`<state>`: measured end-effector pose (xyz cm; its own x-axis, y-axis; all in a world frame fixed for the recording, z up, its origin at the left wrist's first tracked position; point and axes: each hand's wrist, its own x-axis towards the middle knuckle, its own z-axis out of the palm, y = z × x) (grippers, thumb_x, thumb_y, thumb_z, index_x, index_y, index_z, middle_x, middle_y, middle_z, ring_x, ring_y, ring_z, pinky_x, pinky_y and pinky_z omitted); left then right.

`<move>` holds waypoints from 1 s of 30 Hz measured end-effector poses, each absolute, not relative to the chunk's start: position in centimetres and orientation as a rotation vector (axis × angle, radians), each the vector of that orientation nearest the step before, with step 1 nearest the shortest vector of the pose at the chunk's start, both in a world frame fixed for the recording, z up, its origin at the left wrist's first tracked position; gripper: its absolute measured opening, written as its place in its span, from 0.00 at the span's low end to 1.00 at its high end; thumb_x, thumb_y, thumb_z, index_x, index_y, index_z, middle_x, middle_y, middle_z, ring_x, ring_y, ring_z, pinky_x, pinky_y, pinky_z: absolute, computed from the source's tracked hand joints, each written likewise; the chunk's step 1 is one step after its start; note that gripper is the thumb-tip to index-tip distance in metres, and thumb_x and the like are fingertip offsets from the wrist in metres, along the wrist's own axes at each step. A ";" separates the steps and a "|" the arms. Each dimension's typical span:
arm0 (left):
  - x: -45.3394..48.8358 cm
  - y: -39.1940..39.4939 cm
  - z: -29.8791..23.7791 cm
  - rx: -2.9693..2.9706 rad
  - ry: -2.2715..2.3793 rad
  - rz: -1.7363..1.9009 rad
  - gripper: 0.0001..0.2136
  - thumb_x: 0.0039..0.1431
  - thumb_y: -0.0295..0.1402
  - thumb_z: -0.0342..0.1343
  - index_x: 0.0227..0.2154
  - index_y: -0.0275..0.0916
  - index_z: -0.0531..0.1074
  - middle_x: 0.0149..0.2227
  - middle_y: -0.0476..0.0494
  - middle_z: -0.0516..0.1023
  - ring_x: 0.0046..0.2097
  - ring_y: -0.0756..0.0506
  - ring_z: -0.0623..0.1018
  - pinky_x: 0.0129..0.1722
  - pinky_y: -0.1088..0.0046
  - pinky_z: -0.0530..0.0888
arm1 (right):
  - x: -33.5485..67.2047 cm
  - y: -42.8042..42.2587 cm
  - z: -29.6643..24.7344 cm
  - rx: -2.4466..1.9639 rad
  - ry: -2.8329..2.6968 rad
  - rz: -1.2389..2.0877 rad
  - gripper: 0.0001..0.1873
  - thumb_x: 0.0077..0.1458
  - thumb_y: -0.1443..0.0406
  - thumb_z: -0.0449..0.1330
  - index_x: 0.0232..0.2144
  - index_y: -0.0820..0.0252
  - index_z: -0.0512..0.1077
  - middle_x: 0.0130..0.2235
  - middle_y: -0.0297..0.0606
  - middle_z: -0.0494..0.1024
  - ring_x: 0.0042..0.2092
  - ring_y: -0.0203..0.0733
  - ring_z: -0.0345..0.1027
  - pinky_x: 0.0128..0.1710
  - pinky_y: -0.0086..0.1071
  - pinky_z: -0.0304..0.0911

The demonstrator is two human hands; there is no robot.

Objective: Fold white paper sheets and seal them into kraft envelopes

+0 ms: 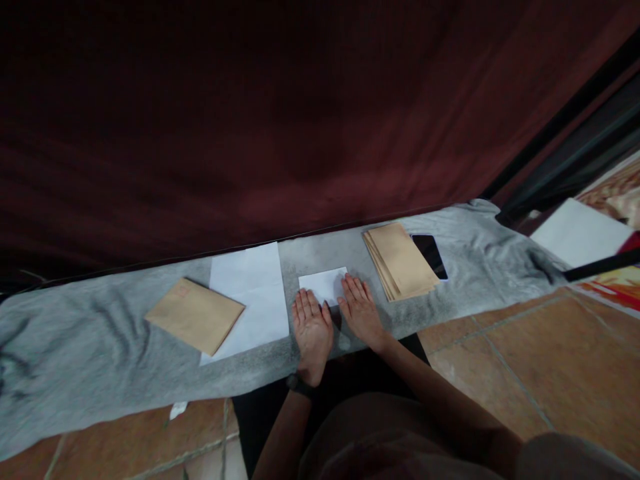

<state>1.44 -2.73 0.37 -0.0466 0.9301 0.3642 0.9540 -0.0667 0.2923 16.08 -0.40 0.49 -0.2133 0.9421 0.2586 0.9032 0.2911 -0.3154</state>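
Observation:
A small white folded-looking sheet of paper point(323, 283) lies flat on the grey cloth in front of me. My left hand point(313, 327) rests with its fingers stretched out on the paper's lower left part. Over its right edge lies my right hand point(361, 310), fingers extended and flat. Neither hand grips anything. To the left, larger white sheets point(260, 287) are partly covered by a brown envelope point(195, 313). Right of my hands sits a fanned stack of brown envelopes point(403, 260), with a dark phone point(431, 257) partly under its right edge.
The grey cloth point(100, 340) covers a long, narrow surface, backed by a dark red curtain point(300, 133). Tiled floor point(500, 360) shows at the near side. A white panel point(580, 230) and dark bars stand at the right. A white scrap point(178, 409) is on the floor.

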 end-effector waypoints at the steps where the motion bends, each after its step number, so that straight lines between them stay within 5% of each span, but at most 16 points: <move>1: 1.4 -2.5 0.5 -2.179 -2.086 -0.714 0.27 0.73 0.34 0.42 0.70 0.25 0.55 0.70 0.25 0.60 0.73 0.34 0.57 0.70 0.47 0.60 | 16.0 -0.2 0.7 -1.617 -2.208 0.155 0.28 0.73 0.61 0.45 0.69 0.67 0.60 0.72 0.48 0.58 0.73 0.53 0.49 0.72 0.54 0.47; 9: 1.2 -0.4 0.6 -2.536 -1.865 -0.485 0.26 0.70 0.26 0.38 0.68 0.22 0.58 0.70 0.28 0.60 0.74 0.39 0.54 0.72 0.53 0.58 | 15.6 1.3 1.7 -1.447 -2.386 0.238 0.26 0.74 0.62 0.41 0.67 0.65 0.64 0.69 0.45 0.64 0.72 0.48 0.53 0.73 0.52 0.44; 30: 1.6 -0.8 0.1 -2.199 -2.146 -0.592 0.30 0.73 0.39 0.43 0.70 0.22 0.54 0.72 0.23 0.53 0.74 0.34 0.54 0.72 0.49 0.56 | 15.0 1.4 0.0 -1.734 -2.166 0.143 0.30 0.74 0.59 0.44 0.69 0.73 0.58 0.70 0.54 0.60 0.71 0.56 0.52 0.71 0.53 0.43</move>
